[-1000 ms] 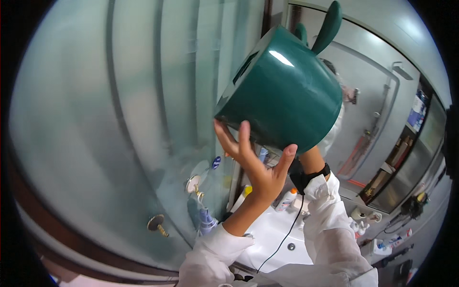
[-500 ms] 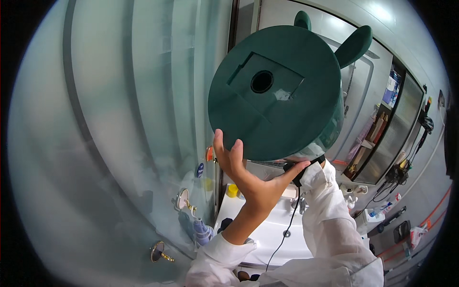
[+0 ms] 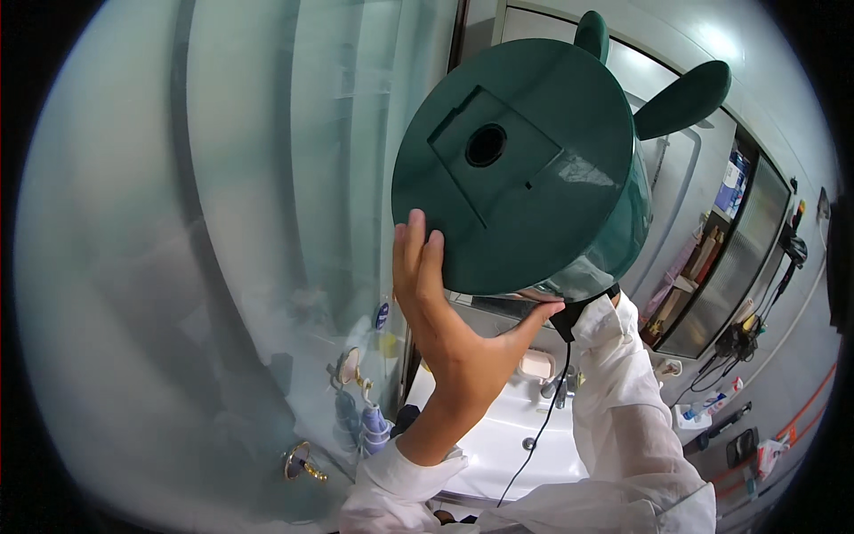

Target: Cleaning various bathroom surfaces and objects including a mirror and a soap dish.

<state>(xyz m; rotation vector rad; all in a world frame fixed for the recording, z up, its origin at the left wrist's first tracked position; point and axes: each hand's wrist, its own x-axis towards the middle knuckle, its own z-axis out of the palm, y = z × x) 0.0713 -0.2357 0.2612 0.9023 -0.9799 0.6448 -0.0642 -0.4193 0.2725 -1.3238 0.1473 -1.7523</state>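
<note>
Green and glossy, the drum (image 3: 516, 182) is up in the air above the sink (image 3: 498, 429), its flat round end facing the person, turned slightly left; its axis runs away toward the right, and two ears (image 3: 683, 100) point up and rightward. That end has a dark hole (image 3: 486, 145) within a squarish outline. Cabinet (image 3: 703, 334) shelves carry a blue-and-white box (image 3: 729, 185). Upraised, the left hand (image 3: 458, 343) has the drum in its grip, fingers along the flat end, thumb at the lower edge. Behind it, the right hand is hidden, its grip impossible to tell; its white sleeve (image 3: 616, 409) rises.
</note>
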